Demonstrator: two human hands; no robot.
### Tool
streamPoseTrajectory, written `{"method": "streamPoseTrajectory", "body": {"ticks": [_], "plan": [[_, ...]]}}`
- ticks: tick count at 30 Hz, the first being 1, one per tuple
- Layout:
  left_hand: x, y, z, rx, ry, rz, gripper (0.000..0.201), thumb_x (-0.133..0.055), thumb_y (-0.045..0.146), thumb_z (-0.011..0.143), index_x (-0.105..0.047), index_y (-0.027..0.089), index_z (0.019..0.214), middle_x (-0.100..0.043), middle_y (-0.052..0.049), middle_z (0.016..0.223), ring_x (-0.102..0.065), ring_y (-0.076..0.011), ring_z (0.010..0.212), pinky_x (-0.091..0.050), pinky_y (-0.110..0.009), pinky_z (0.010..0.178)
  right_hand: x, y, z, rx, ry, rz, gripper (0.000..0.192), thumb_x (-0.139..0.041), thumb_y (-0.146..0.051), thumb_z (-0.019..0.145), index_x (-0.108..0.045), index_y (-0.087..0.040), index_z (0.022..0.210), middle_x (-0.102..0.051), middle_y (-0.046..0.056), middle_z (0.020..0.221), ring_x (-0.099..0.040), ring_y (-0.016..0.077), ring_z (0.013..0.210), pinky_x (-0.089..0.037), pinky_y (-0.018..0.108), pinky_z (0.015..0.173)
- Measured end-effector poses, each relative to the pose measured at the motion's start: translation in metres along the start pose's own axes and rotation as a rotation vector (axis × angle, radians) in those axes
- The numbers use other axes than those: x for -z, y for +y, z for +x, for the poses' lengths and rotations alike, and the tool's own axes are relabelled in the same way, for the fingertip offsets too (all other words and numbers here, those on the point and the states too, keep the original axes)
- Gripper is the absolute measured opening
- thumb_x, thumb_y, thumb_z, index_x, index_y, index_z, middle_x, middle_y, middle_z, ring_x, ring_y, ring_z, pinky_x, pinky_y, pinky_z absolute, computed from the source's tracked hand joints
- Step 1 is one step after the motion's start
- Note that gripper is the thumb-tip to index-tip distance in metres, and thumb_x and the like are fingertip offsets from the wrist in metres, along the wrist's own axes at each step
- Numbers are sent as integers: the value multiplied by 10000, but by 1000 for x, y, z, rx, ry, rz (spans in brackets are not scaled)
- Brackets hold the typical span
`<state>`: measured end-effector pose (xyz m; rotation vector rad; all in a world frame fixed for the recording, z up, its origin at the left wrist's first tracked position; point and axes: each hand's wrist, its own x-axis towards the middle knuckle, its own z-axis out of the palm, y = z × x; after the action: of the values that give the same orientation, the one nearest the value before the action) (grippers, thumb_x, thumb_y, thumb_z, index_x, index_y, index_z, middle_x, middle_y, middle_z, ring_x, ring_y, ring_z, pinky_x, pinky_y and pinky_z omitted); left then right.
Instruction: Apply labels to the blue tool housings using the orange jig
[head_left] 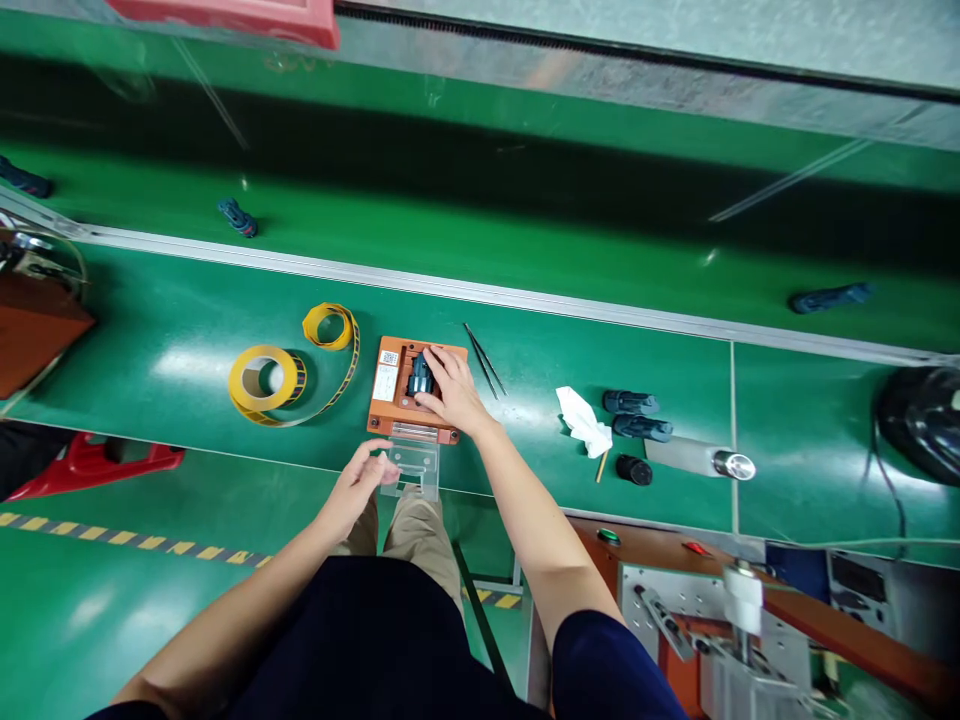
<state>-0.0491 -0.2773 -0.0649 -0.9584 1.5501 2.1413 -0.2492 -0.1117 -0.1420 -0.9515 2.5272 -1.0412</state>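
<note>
An orange-brown fixture block (381,412) sits on the green bench in front of me, with white labels on its left side. In its recess lies a dark blue tool housing (420,374). My right hand (456,392) reaches over the block, thumb and fingers closed on the housing and hiding its right side. A clear plastic lid (420,462) hangs off the block's near edge, over the bench edge. At the lid's left side is my left hand (360,482), fingers bent, thumb and forefinger apart. The thumb overlaps the lid; I cannot tell whether it touches.
Left of the block lie a large yellow label roll (247,378) and a smaller coil (315,328), joined by a strip. Black tweezers (486,362) lie to the right. Further right are a white tissue (583,422), dark housings (630,402) and a metal cylinder (733,465). A conveyor (480,240) carries several housings.
</note>
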Motion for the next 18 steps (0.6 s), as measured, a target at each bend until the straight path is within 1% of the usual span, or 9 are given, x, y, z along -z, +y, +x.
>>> {"method": "streamPoseTrajectory", "body": {"ticks": [2,4,5,8,11,12,14,16,18], "plan": [[-1,19,3,5,-47,-97,511,-586,602,908,-621,184,1200,-719,-87,962,-694,-219,936,-553,-364,858,-1,10,-8,-128,212,-15,569,-443,-497,991,-437,-224,1490,-475,139,1480,-338,317,1393,-279,569,1182],[-7,37,16,-10,-88,-185,549,-567,621,911,-605,177,1231,-720,-108,1013,-691,-235,944,-574,-384,810,-2,25,-19,-311,431,-87,489,-400,-444,1001,-524,-199,1405,-528,162,1379,-388,326,1322,-317,585,1135],[-11,44,25,-13,-107,-212,555,-580,617,906,-582,182,1252,-722,-112,1030,-692,-238,941,-580,-388,791,-3,33,-25,-392,498,-131,480,-404,-433,992,-542,-183,1378,-531,175,1349,-402,335,1291,-335,591,1107],[-23,59,56,52,-132,-206,494,-650,569,880,-580,172,1166,-733,-119,1004,-703,-222,884,-579,-365,763,-11,53,-39,-546,529,-222,502,-445,-430,957,-553,-145,1356,-519,208,1318,-420,357,1226,-366,584,1042],[-22,66,81,112,-104,-42,460,-668,543,866,-610,147,1094,-733,-119,913,-702,-214,791,-564,-355,732,-22,62,-44,-640,539,-186,501,-469,-445,937,-583,-138,1315,-526,219,1281,-425,372,1184,-352,585,1013],[-17,69,87,65,-69,82,466,-668,531,865,-621,149,1127,-728,-107,883,-695,-213,760,-557,-357,719,-26,63,-44,-664,558,-147,481,-466,-446,936,-598,-140,1283,-533,218,1260,-426,374,1172,-343,589,1008],[-2,80,100,-134,67,375,453,-682,480,857,-645,179,1193,-712,-89,892,-681,-228,790,-546,-382,764,-31,65,-43,-696,602,-59,423,-451,-436,939,-621,-144,1195,-548,212,1203,-436,369,1142,-331,590,1001],[15,97,114,-368,264,648,398,-677,412,865,-674,208,1207,-684,-113,1025,-649,-277,988,-500,-434,927,-31,68,-42,-709,637,13,356,-440,-411,937,-622,-147,1092,-567,204,1132,-453,358,1106,-332,584,999],[28,117,133,-485,427,915,367,-648,376,889,-682,216,1218,-630,-154,1190,-545,-342,1209,-384,-498,1074,-29,70,-43,-717,671,81,297,-447,-393,925,-605,-156,1009,-580,190,1072,-471,343,1076,-335,577,1008]]}}
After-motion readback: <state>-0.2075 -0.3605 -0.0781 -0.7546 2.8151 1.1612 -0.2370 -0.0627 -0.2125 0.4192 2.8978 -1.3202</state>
